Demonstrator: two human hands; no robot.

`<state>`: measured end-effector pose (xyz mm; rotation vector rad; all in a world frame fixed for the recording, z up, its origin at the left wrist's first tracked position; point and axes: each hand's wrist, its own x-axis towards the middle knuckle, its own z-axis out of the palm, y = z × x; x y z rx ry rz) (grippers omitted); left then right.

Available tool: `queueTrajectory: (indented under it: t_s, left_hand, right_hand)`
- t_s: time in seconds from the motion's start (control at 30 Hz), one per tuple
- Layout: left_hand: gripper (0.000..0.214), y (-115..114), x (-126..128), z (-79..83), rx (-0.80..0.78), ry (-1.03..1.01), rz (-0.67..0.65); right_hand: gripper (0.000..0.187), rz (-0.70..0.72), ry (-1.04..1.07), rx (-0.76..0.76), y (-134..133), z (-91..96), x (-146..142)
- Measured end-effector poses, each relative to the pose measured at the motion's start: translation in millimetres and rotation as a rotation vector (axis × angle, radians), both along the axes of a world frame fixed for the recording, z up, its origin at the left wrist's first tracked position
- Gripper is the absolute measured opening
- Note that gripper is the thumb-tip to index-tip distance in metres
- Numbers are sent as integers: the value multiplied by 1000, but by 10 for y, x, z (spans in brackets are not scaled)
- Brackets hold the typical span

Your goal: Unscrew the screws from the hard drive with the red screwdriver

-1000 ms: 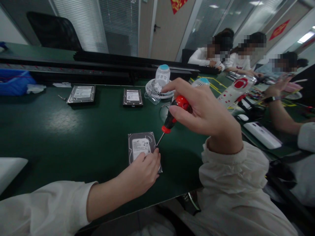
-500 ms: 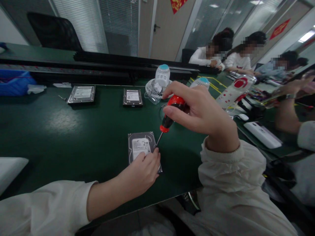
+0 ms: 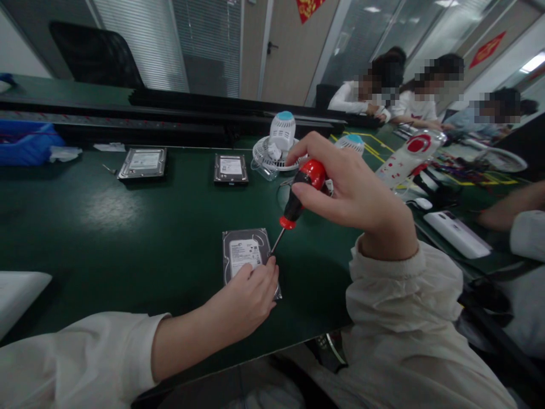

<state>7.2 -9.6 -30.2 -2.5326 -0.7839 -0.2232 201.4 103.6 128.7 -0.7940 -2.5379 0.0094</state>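
A red-and-black screwdriver [image 3: 293, 201] is held by its handle in my right hand [image 3: 347, 193], thumb and fingers closed round it. Its shaft slants down to the left, and the tip meets the right edge of a hard drive [image 3: 230, 244]. That drive lies flat on the green table, label side up. Across its lower right part rests my left hand [image 3: 251, 295], closed, with fingers pressed together over the drive's right edge. The fingertips are right beside the screwdriver's tip and hide it, so any screw there cannot be made out.
Two more hard drives, one at left [image 3: 142, 163] and one at centre [image 3: 230, 169], lie farther back. Handheld fans [image 3: 281, 133] stand behind my right hand. A blue bin [image 3: 29, 142] is at far left, a white box [image 3: 457, 234] at right. Other people sit along the right side.
The screwdriver's handle has shifted slightly right and my right hand's fingers have turned a little on it. My left hand and the drive stay put. A neighbour's arm at right has lowered.
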Motion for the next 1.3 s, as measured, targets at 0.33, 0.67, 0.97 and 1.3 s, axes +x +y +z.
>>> queueTrajectory:
  t_s: [0.33,0.67,0.97,1.3]
  left_hand:
    - [54,2,5,7,-16,19,4]
    - [55,6,4,6,-7,-3,3]
    - [53,0,5,5,-29,-5,5]
    - [53,-11,1,14,-11,-17,8]
  right_hand:
    - [19,-10,6,11,-18,6,-1]
    - [31,-30,41,1,-41,22,-21]
    - [24,43,16,15,-58,36,-9]
    - [20,111,78,15,-28,19,4]
